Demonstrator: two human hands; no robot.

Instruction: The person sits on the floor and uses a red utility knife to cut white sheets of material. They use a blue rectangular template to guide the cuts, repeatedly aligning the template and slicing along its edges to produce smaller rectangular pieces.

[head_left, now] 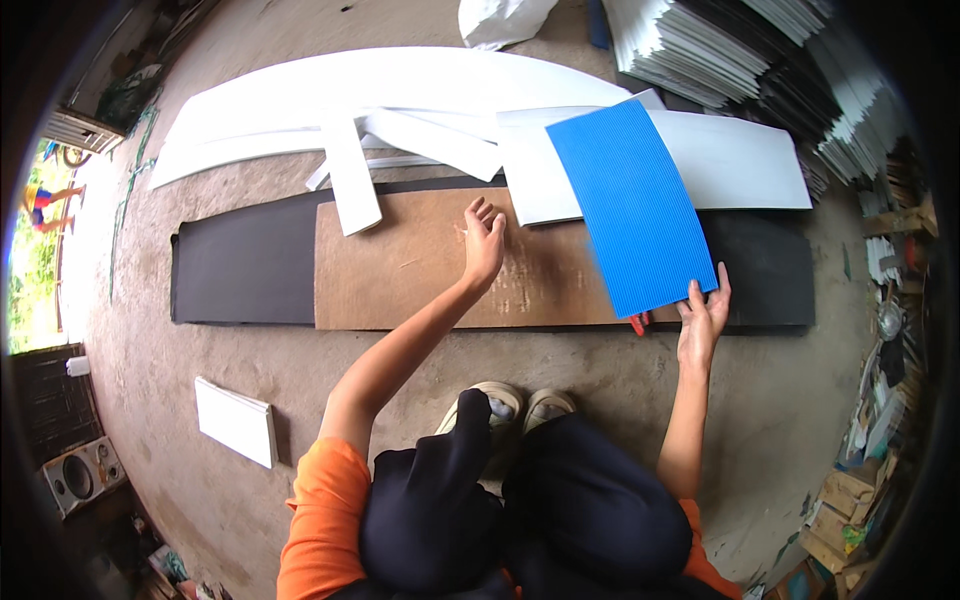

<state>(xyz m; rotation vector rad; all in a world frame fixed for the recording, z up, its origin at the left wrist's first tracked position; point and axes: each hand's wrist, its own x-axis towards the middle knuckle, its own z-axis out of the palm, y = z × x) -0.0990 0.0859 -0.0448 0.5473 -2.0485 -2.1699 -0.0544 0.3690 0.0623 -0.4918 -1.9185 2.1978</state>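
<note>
From the head view, I see my right hand [702, 322] at the near corner of a blue corrugated plastic sheet [633, 205]. The fingers [722, 285] are spread along the sheet's right near edge, with the thumb toward its lower edge; they seem to pinch or steady that corner, but I cannot tell whether the grip is truly closed on it. The sheet's long axis runs away from those fingers, leaning a little to the left, so almost all of it lies beyond and left of my right fingertips. Just left of the right thumb, a small red tool [638, 322] peeks out from under the sheet's near edge; I cannot make out what kind it is.

My left hand [485, 243] is empty, fingers loosely apart, palm down over a brown cardboard panel [420, 265]. The blue sheet is to the right of these fingers and apart from them, so the right hand is clearly the nearer one.

The cardboard lies on a long black mat [245, 270] on the concrete floor [200, 370], long axis crossing left to right in front of me. Beyond the left fingers are white sheets [400, 90] and loose white strips [350, 185], one strip overlapping the cardboard's far edge. Beyond the blue sheet is a stack of white and dark boards [720, 40]. Nearer to me than both hands, bare floor stretches up to my shoes [515, 400], with a small white board [236, 420] lying well off to the left.
</note>
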